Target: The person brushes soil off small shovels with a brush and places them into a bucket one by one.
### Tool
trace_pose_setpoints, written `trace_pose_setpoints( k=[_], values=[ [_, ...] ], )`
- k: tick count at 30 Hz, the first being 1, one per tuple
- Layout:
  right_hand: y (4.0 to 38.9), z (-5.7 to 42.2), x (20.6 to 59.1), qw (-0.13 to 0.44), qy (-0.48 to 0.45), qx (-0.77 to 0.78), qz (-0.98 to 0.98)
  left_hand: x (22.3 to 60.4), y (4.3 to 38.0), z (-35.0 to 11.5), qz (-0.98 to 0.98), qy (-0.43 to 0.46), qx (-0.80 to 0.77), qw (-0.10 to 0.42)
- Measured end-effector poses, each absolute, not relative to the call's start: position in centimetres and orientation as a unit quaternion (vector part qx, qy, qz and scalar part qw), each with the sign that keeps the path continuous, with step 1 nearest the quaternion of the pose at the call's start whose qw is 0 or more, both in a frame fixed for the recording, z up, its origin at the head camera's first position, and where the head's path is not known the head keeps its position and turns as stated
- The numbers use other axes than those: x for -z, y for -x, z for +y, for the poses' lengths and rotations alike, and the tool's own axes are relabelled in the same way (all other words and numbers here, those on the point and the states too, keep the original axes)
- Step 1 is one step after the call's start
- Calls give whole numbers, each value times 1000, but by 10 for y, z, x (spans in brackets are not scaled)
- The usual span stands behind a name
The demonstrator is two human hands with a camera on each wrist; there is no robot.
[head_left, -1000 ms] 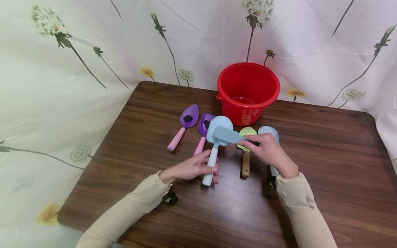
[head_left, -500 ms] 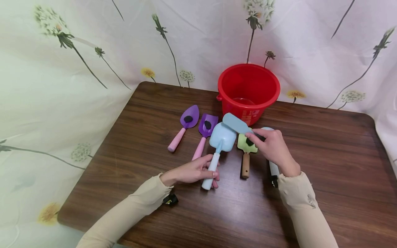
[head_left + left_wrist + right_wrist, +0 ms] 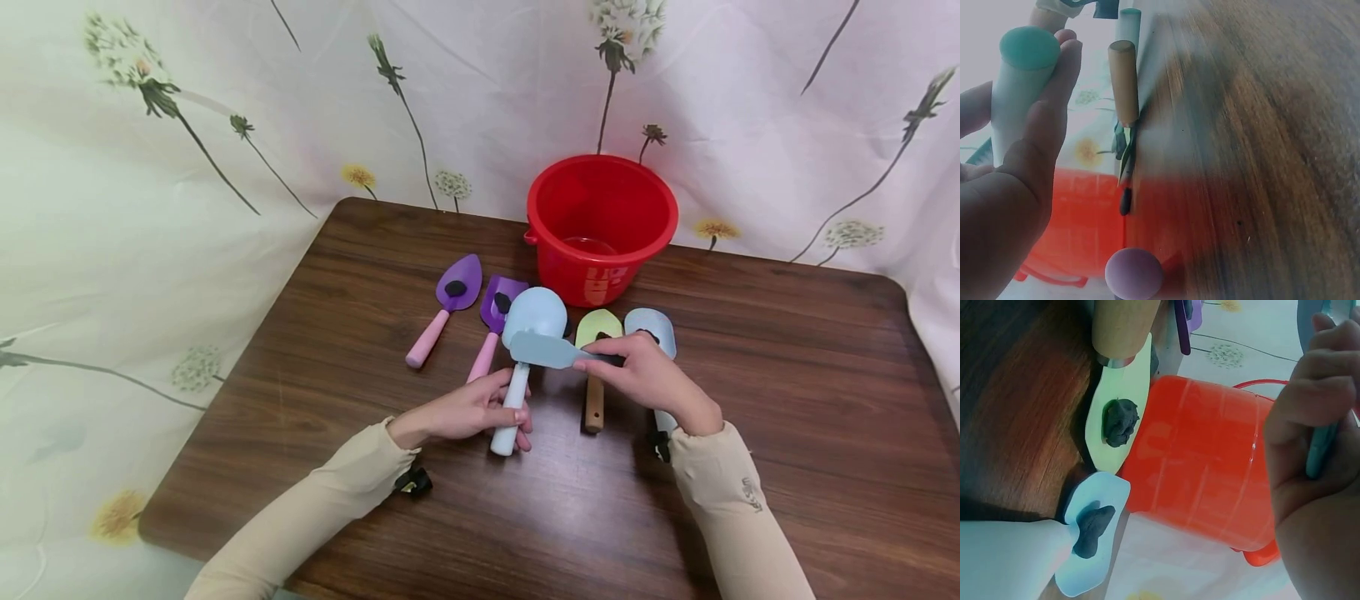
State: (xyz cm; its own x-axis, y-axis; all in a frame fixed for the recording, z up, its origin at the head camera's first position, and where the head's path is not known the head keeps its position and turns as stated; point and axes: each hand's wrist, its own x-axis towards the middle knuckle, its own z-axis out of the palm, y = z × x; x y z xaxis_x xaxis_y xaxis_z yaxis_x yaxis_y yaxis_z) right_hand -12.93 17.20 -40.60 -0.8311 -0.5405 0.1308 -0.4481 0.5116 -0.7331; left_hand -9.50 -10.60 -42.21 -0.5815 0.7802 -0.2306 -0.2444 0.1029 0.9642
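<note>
My left hand [image 3: 468, 410] grips the white handle of a light blue garden trowel [image 3: 537, 310], raised above the table with its blade pointing away. In the left wrist view, fingers and thumb wrap that handle, whose end cap [image 3: 1030, 49] looks mint green. My right hand [image 3: 654, 377] pinches the dark end of a flat blue-grey paddle-shaped tool [image 3: 543, 349]. The tool's broad end lies across the lower part of the trowel blade in the head view; whether they touch I cannot tell. In the right wrist view, the fingers are curled round the tool's narrow end [image 3: 1321, 449].
On the wooden table [image 3: 360, 292], a purple pointed trowel [image 3: 467, 271] and a purple square shovel [image 3: 498, 293] lie left. A green trowel [image 3: 598, 323] and another light blue trowel [image 3: 651, 321] lie right. Dark lumps [image 3: 1121, 422] sit on their blades. Behind stands a red bucket [image 3: 585, 279].
The paddle-shaped tool went up to the far edge of the trowel blade, then came back down towards its neck. The held trowel tilted slightly; the left hand stayed nearly still.
</note>
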Motion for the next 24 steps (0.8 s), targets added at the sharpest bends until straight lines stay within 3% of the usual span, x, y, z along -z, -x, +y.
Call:
trace_pose_setpoints(
  k=[15,19,24],
  values=[
    [138,175,406,95,224,452,858,422,94,-108,616,-216,-639,407],
    [143,174,405,57,203,439,873,422,93,-108,614,-214,-640,409],
    [148,175,408,-46,187,397,897,426,92,-107,623,-216,-630,410]
  ],
)
